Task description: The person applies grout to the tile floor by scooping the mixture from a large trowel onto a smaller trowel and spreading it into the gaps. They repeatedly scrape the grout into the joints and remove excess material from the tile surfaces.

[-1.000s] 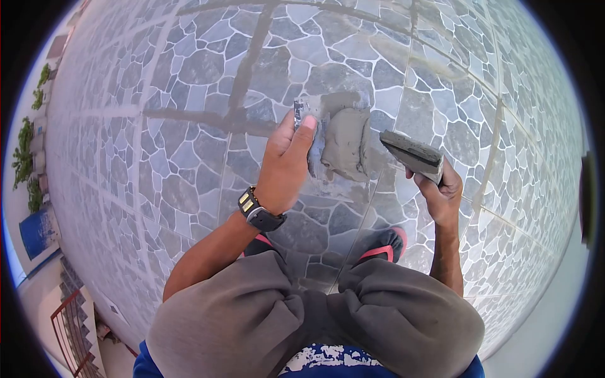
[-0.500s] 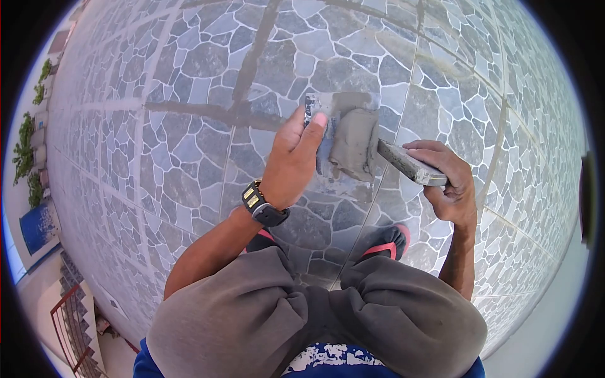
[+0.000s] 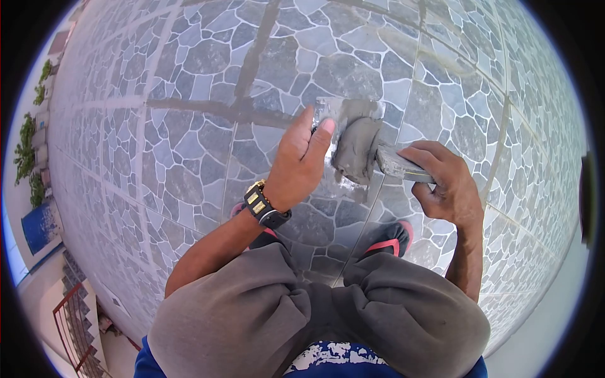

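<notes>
My left hand (image 3: 296,160) grips the near-left edge of a flat metal trowel plate (image 3: 337,108), with its thumb lying on top. A thick mound of wet grey grout (image 3: 354,151) rests on the plate. My right hand (image 3: 449,183) pinches a flat, grey-smeared block-like spreader (image 3: 398,165) between thumb and fingers. Its left end meets the right side of the grout mound. Whatever handle the plate has is hidden under my left hand.
Stone-patterned floor tiles (image 3: 201,157) spread all around. Dark, damp-looking grout lines (image 3: 195,110) cross beyond my hands. My sandalled feet (image 3: 391,242) are just below the plate. A stair railing (image 3: 72,327) and blue drum (image 3: 39,228) stand at far left.
The spreader has swung flatter and moved left against the grout, which now looks more rounded. The plate and my left hand have shifted slightly right.
</notes>
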`<state>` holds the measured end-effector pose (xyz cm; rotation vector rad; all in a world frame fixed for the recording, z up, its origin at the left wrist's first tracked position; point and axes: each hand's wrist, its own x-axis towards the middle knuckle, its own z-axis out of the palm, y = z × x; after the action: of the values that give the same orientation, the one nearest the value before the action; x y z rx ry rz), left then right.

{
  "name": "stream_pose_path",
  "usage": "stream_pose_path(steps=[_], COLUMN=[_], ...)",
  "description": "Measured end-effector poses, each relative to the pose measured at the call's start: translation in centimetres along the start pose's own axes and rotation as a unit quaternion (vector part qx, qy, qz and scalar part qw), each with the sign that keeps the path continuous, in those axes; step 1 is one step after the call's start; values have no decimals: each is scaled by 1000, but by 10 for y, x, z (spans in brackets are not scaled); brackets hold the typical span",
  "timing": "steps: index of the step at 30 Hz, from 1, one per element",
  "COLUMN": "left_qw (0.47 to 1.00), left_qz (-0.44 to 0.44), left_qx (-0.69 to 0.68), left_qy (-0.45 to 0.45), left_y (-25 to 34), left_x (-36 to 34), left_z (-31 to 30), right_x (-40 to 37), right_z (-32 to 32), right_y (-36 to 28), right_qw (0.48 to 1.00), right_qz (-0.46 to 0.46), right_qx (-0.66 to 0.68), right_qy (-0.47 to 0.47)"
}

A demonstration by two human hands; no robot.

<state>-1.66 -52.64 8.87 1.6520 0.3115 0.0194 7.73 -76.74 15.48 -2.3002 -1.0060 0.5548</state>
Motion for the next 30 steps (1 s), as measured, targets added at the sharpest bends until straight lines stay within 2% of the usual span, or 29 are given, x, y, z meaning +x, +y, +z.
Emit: stream_pose_path(steps=[6, 9, 12, 15, 16, 19, 20, 23, 27, 30], left_qw=[999, 996, 983, 945, 927, 899, 897, 891, 880, 871], left_qz=[-30, -70, -108, -182, -210, -258, -261, -269, -255, -252], left_qx=[-12, -48, -143, -265, -305, -351, -354, -365, -400, -421], left_qy=[-23, 1, 39, 61, 67, 51, 47, 33, 9, 11], left_y=[18, 11, -2, -4, -3, -1, 1, 4, -4, -5], left_x=[-1, 2, 2, 2, 3, 4, 4, 4, 7, 5], left_z=[-2, -7, -3, 4, 6, 10, 12, 14, 14, 12], right_x=[-9, -16, -28, -26, -23, -13, -11, -7, 1, -5], right_z=[16, 9, 14, 29, 32, 43, 42, 60, 76, 90], right_y=[30, 34, 44, 34, 28, -3, -9, -11, -13, 9], right_qw=[997, 973, 938, 881, 880, 923, 938, 980, 983, 982], right_qz=[33, 169, 203, 177, 174, 167, 190, 92, -50, -55], right_qx=[-66, 149, 281, 430, 431, 318, 272, 113, -28, -55], right_qy=[-14, -42, -9, 87, 96, 138, 101, 135, 173, 172])
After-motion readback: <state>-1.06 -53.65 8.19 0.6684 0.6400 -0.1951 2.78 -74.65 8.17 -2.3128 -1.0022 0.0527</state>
